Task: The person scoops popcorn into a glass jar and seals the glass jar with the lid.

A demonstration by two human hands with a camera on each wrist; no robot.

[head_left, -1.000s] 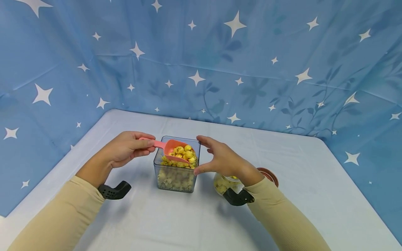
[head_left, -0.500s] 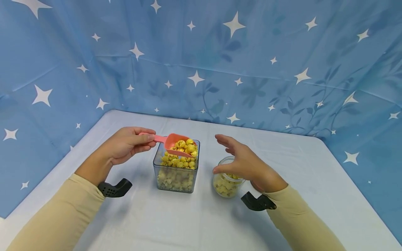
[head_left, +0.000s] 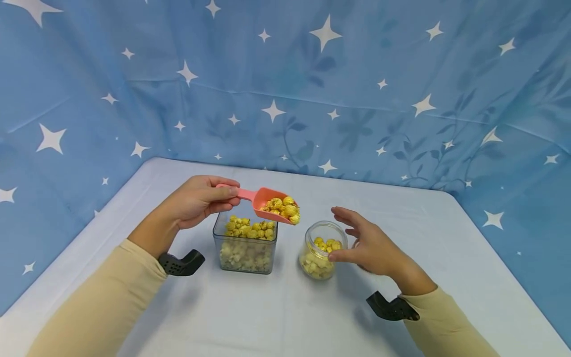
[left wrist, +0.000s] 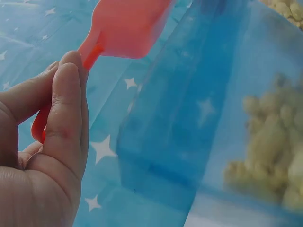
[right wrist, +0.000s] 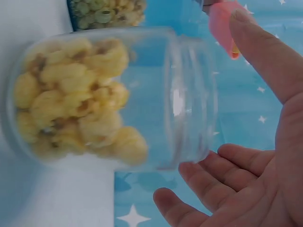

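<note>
My left hand (head_left: 202, 201) pinches the handle of a pink scoop (head_left: 262, 197) heaped with yellow popcorn (head_left: 285, 207). The scoop hangs above the right rim of a clear square container (head_left: 245, 253), which holds more popcorn. In the left wrist view the scoop (left wrist: 128, 28) stands out beyond my thumb and fingers. A round glass jar (head_left: 315, 260), partly filled with popcorn, stands to the right of the container with its mouth uncovered. Spread around the jar's right side, my right hand (head_left: 372, 245) has its thumb at the rim. The right wrist view shows that hand's fingers loosely spread beside the jar's neck (right wrist: 196, 99).
A white cloth (head_left: 285, 317) covers the table. Behind it hangs a blue curtain (head_left: 285, 74) with white stars. The square container and the jar stand a short gap apart.
My left hand has lifted the loaded scoop up and rightward from inside the square container. My right hand has left the container's side and moved right to the jar, which now shows fully.
</note>
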